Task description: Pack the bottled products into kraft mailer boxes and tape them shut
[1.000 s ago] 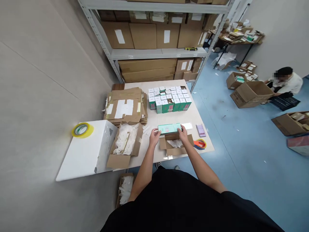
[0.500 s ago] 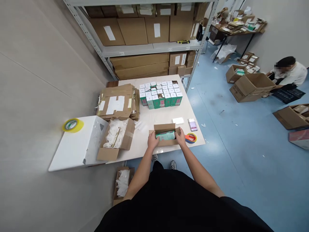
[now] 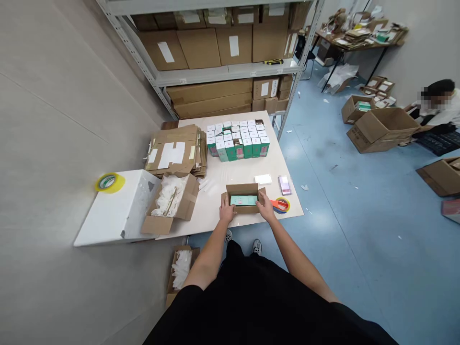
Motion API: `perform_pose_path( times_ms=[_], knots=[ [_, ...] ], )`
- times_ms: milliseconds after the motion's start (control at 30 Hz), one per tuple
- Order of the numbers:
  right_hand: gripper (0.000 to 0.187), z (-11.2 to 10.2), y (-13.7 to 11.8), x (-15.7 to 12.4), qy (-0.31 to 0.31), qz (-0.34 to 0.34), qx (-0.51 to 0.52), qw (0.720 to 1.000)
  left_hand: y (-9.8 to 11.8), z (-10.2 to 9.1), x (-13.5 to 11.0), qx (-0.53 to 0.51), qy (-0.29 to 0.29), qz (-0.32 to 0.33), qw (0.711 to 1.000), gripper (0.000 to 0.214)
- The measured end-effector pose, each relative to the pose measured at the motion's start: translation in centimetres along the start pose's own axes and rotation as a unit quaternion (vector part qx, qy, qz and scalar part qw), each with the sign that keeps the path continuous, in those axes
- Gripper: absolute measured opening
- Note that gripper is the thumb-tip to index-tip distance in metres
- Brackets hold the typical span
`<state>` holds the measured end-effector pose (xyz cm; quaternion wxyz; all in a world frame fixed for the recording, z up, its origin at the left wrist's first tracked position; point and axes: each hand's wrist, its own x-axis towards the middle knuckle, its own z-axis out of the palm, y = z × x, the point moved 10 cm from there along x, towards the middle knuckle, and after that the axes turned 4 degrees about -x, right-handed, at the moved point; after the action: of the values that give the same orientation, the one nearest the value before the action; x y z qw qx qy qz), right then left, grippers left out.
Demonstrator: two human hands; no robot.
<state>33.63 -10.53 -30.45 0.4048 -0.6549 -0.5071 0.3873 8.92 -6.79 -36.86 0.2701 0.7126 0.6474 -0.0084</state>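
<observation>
A small open cardboard box point(image 3: 243, 190) sits at the near edge of the white table point(image 3: 233, 175). A long green pack point(image 3: 244, 200) lies inside it. My left hand point(image 3: 226, 212) rests at the box's left end, fingers curled on the near flap. My right hand point(image 3: 265, 207) is at the right end, fingers against the box's side. Farther back stands a block of several green-and-white cartons point(image 3: 237, 139).
A tape dispenser point(image 3: 281, 205), a white card point(image 3: 263, 179) and a small purple pack point(image 3: 284, 185) lie right of the box. Flattened cartons point(image 3: 176, 151), a box of white filler point(image 3: 171, 201), a yellow tape roll point(image 3: 108, 182). Shelving behind. A person sits at far right.
The green pack went from above the table down into the small box. Both hands followed it and now sit at the box's ends.
</observation>
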Motion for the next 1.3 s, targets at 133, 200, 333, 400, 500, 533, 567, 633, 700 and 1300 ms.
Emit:
perform_pose_path(
  times_ms=[133, 200, 333, 400, 500, 533, 567, 633, 700, 1300],
  knots=[
    [0.056, 1.0, -1.3, 0.1, -0.027, -0.047, -0.029, 0.998, 0.8, -0.9, -0.7, -0.011, 0.039, 0.012, 0.999, 0.021],
    [0.054, 1.8, -2.3, 0.4, -0.037, -0.071, -0.04, 0.996, 1.3, -1.4, -1.7, -0.017, 0.057, 0.04, 0.997, 0.013],
    [0.053, 5.2, -4.9, 1.5, -0.074, -0.099, -0.051, 0.991, -0.2, -3.3, -4.5, -0.035, 0.107, 0.05, 0.992, 0.009],
    [0.053, 7.7, -6.7, 2.0, -0.095, -0.122, -0.052, 0.987, -1.7, -4.5, -5.9, -0.047, 0.125, 0.046, 0.99, 0.008],
    [0.052, 11.9, -9.7, 2.6, -0.128, -0.161, -0.058, 0.977, -4.8, -6.4, -8.0, -0.067, 0.15, 0.026, 0.986, 0.009],
    [0.052, 13.4, -10.7, 2.8, -0.139, -0.172, -0.061, 0.973, -5.9, -7.1, -8.6, -0.073, 0.158, 0.019, 0.985, 0.009],
    [0.051, 14.9, -11.7, 2.9, -0.15, -0.182, -0.063, 0.97, -7.0, -7.7, -9.3, -0.078, 0.167, 0.012, 0.983, 0.01],
    [0.051, 17.8, -13.5, 3.3, -0.171, -0.2, -0.065, 0.962, -9.2, -8.7, -10.5, -0.085, 0.183, 0.0, 0.979, 0.01],
    [0.052, 20.7, -15.3, 3.7, -0.19, -0.216, -0.065, 0.956, -11.5, -9.6, -11.6, -0.089, 0.198, -0.015, 0.976, 0.01],
    [0.067, 47.4, -21.6, 12.7, -0.314, -0.281, -0.346, 0.838, -20.1, -10.5, -14.6, -0.145, 0.239, -0.059, 0.958, 0.014]
  ],
)
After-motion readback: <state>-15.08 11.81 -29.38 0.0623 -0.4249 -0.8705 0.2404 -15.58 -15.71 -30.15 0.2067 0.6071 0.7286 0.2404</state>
